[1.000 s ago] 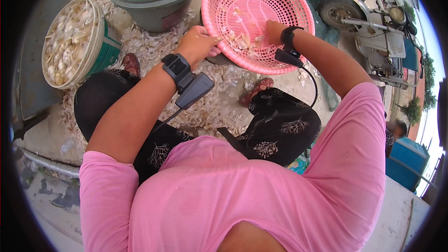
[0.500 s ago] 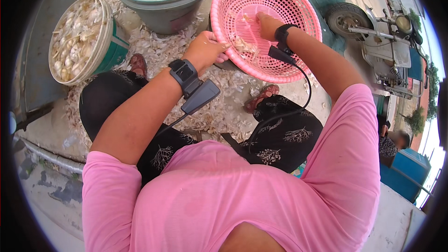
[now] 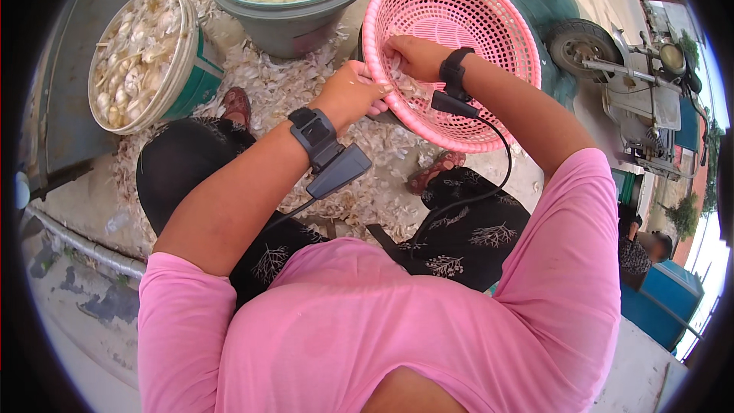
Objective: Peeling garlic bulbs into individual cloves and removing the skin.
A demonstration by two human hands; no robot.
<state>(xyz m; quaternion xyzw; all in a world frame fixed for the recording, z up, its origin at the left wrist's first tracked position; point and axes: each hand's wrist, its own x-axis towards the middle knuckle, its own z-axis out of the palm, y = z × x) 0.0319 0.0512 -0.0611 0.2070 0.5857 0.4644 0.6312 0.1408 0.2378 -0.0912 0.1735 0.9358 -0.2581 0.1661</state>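
The pink plastic basket point(image 3: 527, 38) stands in front of me, its woven wall full of holes. My left hand point(image 3: 353, 95) pinches its near-left rim, thumb on top and fingers beneath. Inside the basket, my right hand point(image 3: 417, 58) is by the left wall with its fingers curled downward. Papery garlic skins point(image 3: 411, 89) lie below that hand along the near-left inner wall. What the right fingers hold, if anything, is hidden. Both wrists carry black straps with a grey or black cabled device.
A white-and-green bucket point(image 3: 200, 80) of unpeeled garlic stands at left. Behind it, a grey-green tub point(image 3: 294, 8) holds peeled cloves in water. Garlic skins point(image 3: 267, 80) cover the ground between my feet. At right are a parked motor vehicle point(image 3: 585, 50) and a person point(image 3: 636, 251).
My right hand has moved from the middle of the basket toward its left wall, near the skins. My left hand stays on the rim. The whole view has shifted slightly.
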